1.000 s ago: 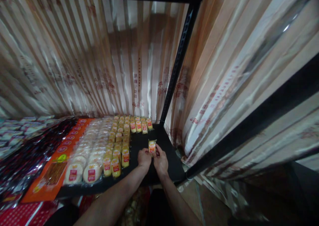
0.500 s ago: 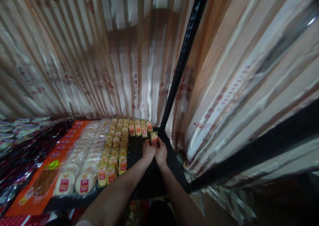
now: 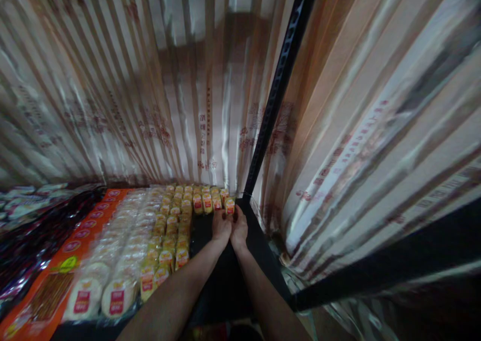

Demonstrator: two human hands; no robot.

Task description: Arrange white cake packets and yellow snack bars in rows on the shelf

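Between my two hands is a small yellow snack packet (image 3: 230, 206) with a red label, held upright at the back right of the black shelf (image 3: 225, 293). My left hand (image 3: 221, 226) grips its left side, and my right hand (image 3: 239, 226) closes on its right side. The packet stands just in front of the right end of the back row. Several similar yellow packets (image 3: 197, 204) line that row, left of my hands. More rows of yellow packets (image 3: 165, 257) run toward me on the left. The lower part of the held packet is hidden by my fingers.
Left of the yellow packets lie rows of round white wrapped cakes (image 3: 119, 297), then an orange package (image 3: 60, 266) and dark shiny packets (image 3: 37, 235). A black slotted post (image 3: 272, 95) rises at the back right corner. Pleated printed sheeting (image 3: 180, 90) hangs behind.
Both hands have moved the yellow packet slightly left and back, closer to the back row. The view has shifted a little.
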